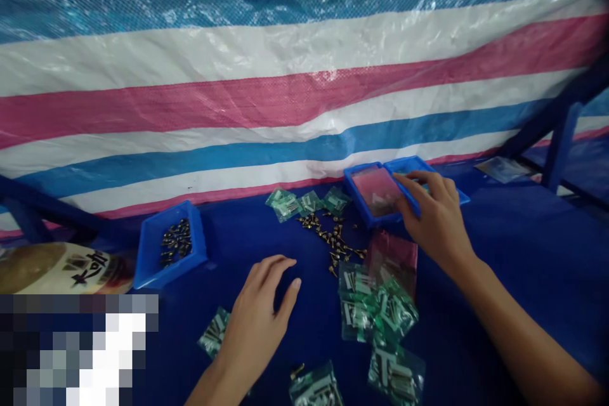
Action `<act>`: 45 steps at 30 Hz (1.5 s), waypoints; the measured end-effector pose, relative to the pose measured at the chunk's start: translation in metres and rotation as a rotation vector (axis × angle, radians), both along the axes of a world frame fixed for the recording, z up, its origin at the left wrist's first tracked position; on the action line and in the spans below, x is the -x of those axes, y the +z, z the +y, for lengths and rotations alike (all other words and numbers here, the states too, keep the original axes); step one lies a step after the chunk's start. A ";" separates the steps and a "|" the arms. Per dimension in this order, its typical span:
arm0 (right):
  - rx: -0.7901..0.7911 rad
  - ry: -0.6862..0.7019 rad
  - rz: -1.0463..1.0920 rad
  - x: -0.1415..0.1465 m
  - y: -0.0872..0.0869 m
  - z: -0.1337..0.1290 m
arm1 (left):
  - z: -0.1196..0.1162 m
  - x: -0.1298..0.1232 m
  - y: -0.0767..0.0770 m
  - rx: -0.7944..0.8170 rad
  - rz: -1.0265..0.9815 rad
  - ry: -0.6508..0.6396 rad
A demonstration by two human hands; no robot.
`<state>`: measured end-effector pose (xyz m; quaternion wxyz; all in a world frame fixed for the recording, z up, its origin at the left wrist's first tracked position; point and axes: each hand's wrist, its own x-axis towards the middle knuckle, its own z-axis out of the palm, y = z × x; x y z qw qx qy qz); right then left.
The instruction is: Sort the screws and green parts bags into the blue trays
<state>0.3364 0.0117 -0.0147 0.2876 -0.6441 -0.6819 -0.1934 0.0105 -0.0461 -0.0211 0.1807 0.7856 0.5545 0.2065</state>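
Loose screws (335, 240): spread openly, probably for easy reach. Left hand (259, 307): screws' near left, fingers parted, empty. Right hand (435, 219): right of screws, over blue tray (462, 198) (hold: cannot tell). Sachets (397, 307): screws' near side.

I watch the bare left hand (261, 304) with thumb and forefinger parted over the flat dark-blue tabletop (250, 228); to the left of those fingers sits a blue plastic tray (151, 241) of small dark metal pieces (177, 240); beyond their tips, rightward, lie scattered brass-coloured metal pieces (337, 242); I have the bare right hand (435, 222) with its fingers at an open blue plastic box (464, 198), contact unclear to me; just left of them stands a neighbouring blue plastic box (356, 204) containing a pink plastic bag (375, 187); nearer me than those fingers lie green-tinted clear plastic packets (399, 307).
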 end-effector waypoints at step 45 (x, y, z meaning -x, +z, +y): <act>0.543 0.839 0.219 0.096 0.010 -0.069 | -0.004 -0.005 0.026 0.533 -0.498 -0.174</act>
